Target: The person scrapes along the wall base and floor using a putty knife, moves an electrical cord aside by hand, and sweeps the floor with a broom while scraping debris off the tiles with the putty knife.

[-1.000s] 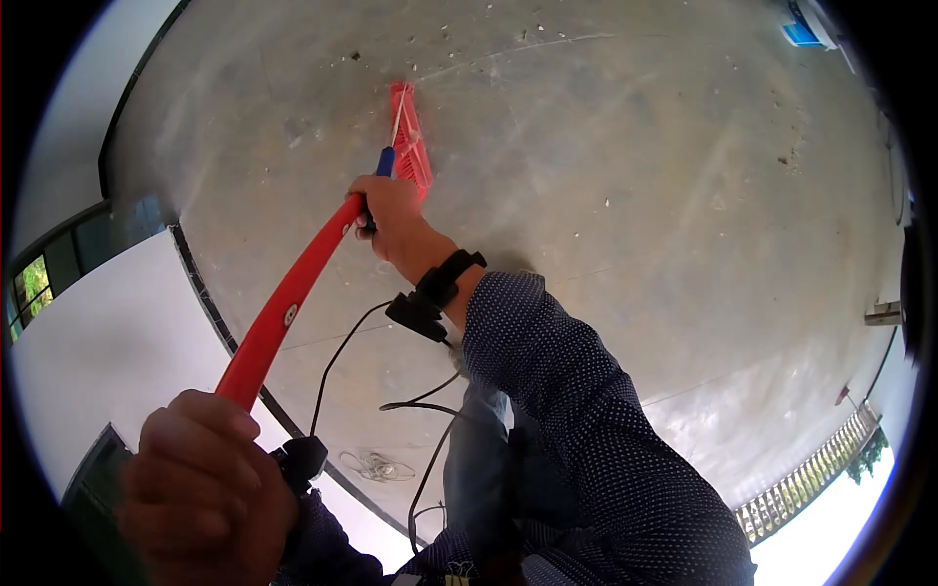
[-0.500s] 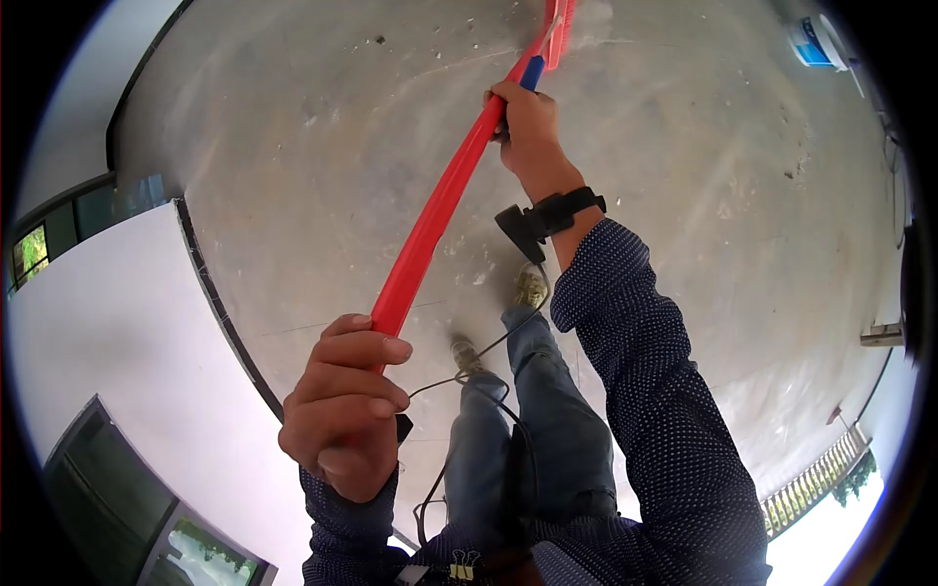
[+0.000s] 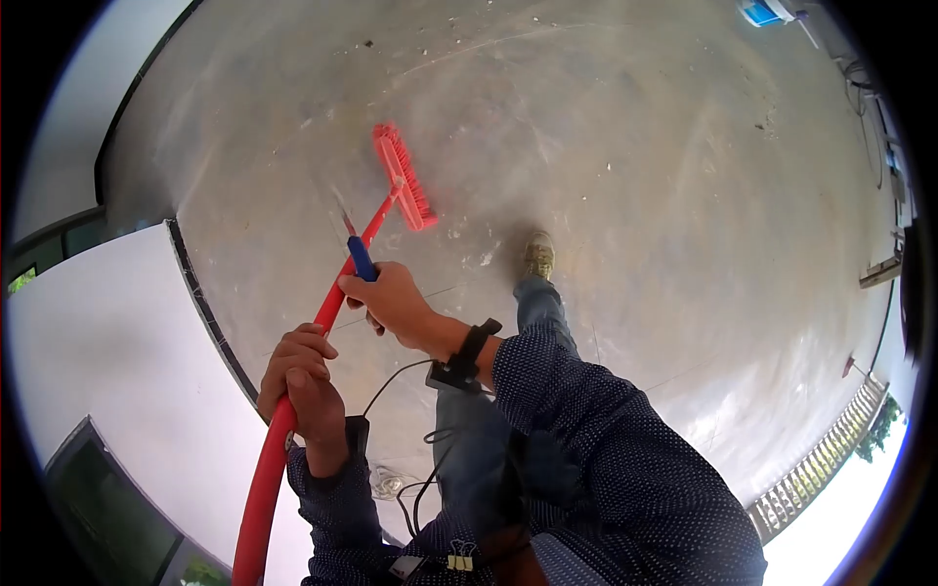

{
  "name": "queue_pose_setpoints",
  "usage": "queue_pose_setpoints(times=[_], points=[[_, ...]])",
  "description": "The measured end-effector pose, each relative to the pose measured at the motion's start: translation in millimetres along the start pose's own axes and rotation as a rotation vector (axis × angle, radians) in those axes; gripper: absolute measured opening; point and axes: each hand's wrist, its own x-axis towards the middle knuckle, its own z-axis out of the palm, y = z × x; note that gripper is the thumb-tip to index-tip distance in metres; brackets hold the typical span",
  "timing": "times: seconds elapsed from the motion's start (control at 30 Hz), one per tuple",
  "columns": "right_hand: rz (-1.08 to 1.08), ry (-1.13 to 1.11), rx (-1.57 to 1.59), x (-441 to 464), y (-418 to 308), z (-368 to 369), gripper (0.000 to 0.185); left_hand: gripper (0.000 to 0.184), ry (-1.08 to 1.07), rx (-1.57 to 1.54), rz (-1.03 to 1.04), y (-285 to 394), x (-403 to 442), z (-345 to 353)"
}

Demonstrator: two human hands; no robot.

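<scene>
A red broom runs slantwise from the lower left up to its bristled head, which is at the floor left of centre. My left hand is wrapped round the middle of the handle. Farther up toward the head, my right hand is closed at the handle. It also holds a blue-handled tool with a thin, blurred metal end, lying close along the broom's handle. I cannot make out what kind of tool it is. The right fingers are partly hidden.
Small bits of debris lie on the concrete floor. A white and blue bucket stands at the far right. A white wall runs along the left; a balustrade is at lower right. Black cable hangs by my legs.
The broom's head has come back toward me and left. Both hands are now closer together, with the handle reaching past my left hand. One foot has stepped.
</scene>
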Motion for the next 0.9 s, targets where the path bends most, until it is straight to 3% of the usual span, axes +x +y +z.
queue_pose_setpoints(times=[0.1, 0.2, 0.4, 0.6, 0.7, 0.83, 0.9], points=[[-0.062, 0.028, -0.350, -10, 53, -42, 0.033, 0.035, 0.130, -0.094, 0.005, -16, -26, -44], [-0.034, 0.239, -0.779, -28, 103, -98, 0.047, 0.037, 0.287, -0.093, -0.046, -33, -40, -92], [0.112, 0.492, -1.073, -79, 192, -202, 0.046, 0.038, 0.364, -0.092, -0.093, -64, -63, -146], [0.129, 0.552, -1.226, -71, 233, -273, 0.064, 0.034, 0.370, -0.030, -0.159, -137, -79, -101], [0.204, 0.536, -1.283, -41, 242, -326, 0.068, 0.042, 0.360, 0.022, -0.121, -190, -86, -62], [0.160, 0.544, -1.311, -8, 268, -397, 0.064, 0.040, 0.298, 0.097, -0.089, -269, -100, -21], [0.141, 0.562, -1.277, -1, 288, -427, 0.064, 0.039, 0.371, -0.052, -0.071, -301, -100, -4]])
